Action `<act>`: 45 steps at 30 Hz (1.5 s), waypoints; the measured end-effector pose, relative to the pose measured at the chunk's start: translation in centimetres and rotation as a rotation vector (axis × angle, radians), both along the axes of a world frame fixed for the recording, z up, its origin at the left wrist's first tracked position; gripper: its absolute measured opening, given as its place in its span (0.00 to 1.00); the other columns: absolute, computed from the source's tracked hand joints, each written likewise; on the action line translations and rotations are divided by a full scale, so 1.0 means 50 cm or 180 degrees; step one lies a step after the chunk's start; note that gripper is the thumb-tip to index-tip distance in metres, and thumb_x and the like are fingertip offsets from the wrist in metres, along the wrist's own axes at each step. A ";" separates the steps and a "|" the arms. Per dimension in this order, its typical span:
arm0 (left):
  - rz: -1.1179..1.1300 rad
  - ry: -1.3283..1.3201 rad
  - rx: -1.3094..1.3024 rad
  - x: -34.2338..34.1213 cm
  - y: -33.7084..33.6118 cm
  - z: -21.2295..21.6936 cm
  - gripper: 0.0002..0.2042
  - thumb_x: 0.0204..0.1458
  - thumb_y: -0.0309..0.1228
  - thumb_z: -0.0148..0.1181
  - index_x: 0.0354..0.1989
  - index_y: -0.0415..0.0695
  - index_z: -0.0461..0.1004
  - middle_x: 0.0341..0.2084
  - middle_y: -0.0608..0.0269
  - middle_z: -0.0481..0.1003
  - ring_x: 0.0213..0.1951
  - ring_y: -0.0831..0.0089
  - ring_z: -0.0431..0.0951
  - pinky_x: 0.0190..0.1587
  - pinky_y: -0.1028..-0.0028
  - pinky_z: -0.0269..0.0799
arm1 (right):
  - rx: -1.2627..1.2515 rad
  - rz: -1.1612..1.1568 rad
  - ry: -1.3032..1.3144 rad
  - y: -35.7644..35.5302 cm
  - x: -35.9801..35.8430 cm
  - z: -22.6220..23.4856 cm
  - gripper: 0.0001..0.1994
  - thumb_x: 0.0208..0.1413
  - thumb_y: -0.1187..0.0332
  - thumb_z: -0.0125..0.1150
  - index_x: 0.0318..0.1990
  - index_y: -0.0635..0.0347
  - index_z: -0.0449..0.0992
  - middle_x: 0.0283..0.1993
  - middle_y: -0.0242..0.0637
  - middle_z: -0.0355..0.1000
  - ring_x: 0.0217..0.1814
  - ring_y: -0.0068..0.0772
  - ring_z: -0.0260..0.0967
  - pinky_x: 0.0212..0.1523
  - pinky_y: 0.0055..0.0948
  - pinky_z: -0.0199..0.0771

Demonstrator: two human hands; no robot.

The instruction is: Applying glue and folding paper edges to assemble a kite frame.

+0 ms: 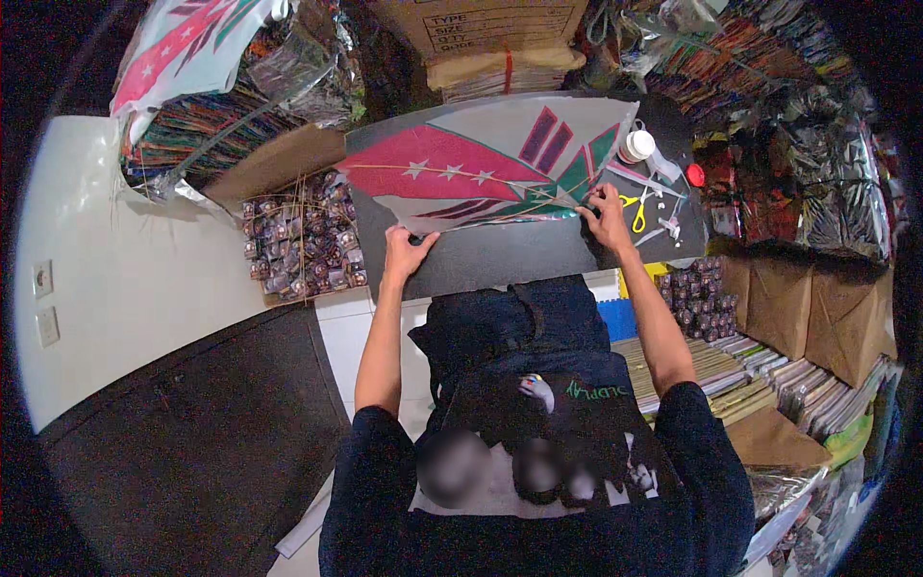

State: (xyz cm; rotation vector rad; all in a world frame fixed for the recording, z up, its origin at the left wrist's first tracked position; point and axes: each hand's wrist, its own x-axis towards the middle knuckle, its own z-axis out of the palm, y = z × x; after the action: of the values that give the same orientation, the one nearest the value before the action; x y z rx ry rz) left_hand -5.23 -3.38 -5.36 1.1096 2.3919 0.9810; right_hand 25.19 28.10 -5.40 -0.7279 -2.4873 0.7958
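A kite [428,154] lies across the dark work board, its thin sheet pink, grey and green with white stars. A thin stick [385,168] runs along it, and further sticks meet near its green part. My left hand [408,254] is at the near edge, its thumb and fingertips apart on the kite's border. My right hand [608,219] is closed, fingertips pinching at the kite's near edge by the green part. What lies right under those fingertips is too small to make out. Just right of that hand are yellow-handled scissors [636,215].
The dark board [500,255] also bears a white tub [636,146], a red cap [695,174] and white scraps. A carton of small wrapped items [303,240] stands left. Bundled sheets [769,58] and stacked flat packs [740,375] crowd the right. A carton [505,38] stands behind.
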 end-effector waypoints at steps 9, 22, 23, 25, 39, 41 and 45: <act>-0.0488 0.0483 -0.0182 -0.025 0.039 0.018 0.12 0.44 0.32 0.71 0.37 0.43 0.82 0.33 0.54 0.81 0.39 0.55 0.80 0.44 0.63 0.73 | 0.0328 -0.0041 -0.0109 0.015 -0.008 -0.018 0.10 0.45 0.70 0.70 0.36 0.61 0.78 0.40 0.44 0.66 0.46 0.49 0.63 0.45 0.43 0.64; 0.0362 0.0535 0.0998 -0.002 0.057 -0.013 0.14 0.43 0.32 0.71 0.35 0.40 0.76 0.29 0.56 0.78 0.35 0.59 0.77 0.41 0.65 0.73 | 0.0314 -0.0031 -0.0139 0.040 -0.038 -0.004 0.07 0.47 0.70 0.66 0.34 0.61 0.78 0.41 0.49 0.68 0.47 0.51 0.63 0.45 0.45 0.63; 0.1106 0.0457 0.0650 0.031 0.051 -0.030 0.15 0.44 0.33 0.72 0.34 0.39 0.74 0.27 0.57 0.77 0.33 0.63 0.77 0.40 0.68 0.73 | 0.0431 -0.0016 -0.0047 0.041 -0.037 -0.001 0.07 0.46 0.70 0.66 0.34 0.62 0.78 0.41 0.49 0.68 0.47 0.51 0.63 0.45 0.46 0.63; 0.1822 -0.0307 0.0268 0.127 0.066 -0.039 0.20 0.44 0.39 0.74 0.31 0.39 0.69 0.23 0.58 0.75 0.28 0.72 0.75 0.34 0.72 0.72 | 0.0483 -0.0096 -0.0029 0.047 -0.023 -0.020 0.08 0.46 0.71 0.66 0.35 0.60 0.79 0.43 0.48 0.68 0.48 0.52 0.63 0.45 0.46 0.62; 0.1268 -0.4509 0.1089 0.273 0.268 -0.014 0.35 0.51 0.31 0.69 0.64 0.50 0.53 0.36 0.60 0.79 0.29 0.75 0.78 0.27 0.78 0.69 | 0.0731 -0.0063 0.0200 0.051 -0.023 -0.045 0.09 0.45 0.73 0.67 0.36 0.59 0.79 0.43 0.48 0.67 0.51 0.52 0.63 0.52 0.48 0.62; 0.1241 -0.4646 0.1129 0.276 0.271 -0.019 0.35 0.51 0.30 0.69 0.64 0.50 0.53 0.36 0.61 0.78 0.30 0.75 0.78 0.28 0.78 0.69 | 0.0329 0.0056 0.0310 0.058 -0.023 -0.040 0.11 0.38 0.74 0.68 0.34 0.58 0.80 0.43 0.46 0.66 0.51 0.52 0.63 0.47 0.51 0.62; 0.0875 -0.4922 0.1033 0.245 0.253 -0.080 0.21 0.57 0.32 0.61 0.58 0.53 0.65 0.40 0.65 0.77 0.36 0.77 0.76 0.35 0.78 0.71 | 0.0296 0.0088 0.0365 0.039 -0.044 -0.014 0.10 0.40 0.73 0.68 0.33 0.55 0.79 0.42 0.42 0.64 0.51 0.47 0.63 0.47 0.48 0.61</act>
State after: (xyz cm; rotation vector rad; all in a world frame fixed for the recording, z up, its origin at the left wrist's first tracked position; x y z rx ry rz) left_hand 7.02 9.27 -9.35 -0.1099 1.0866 1.5115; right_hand 23.01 30.07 -6.12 -0.5997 -2.4182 0.7059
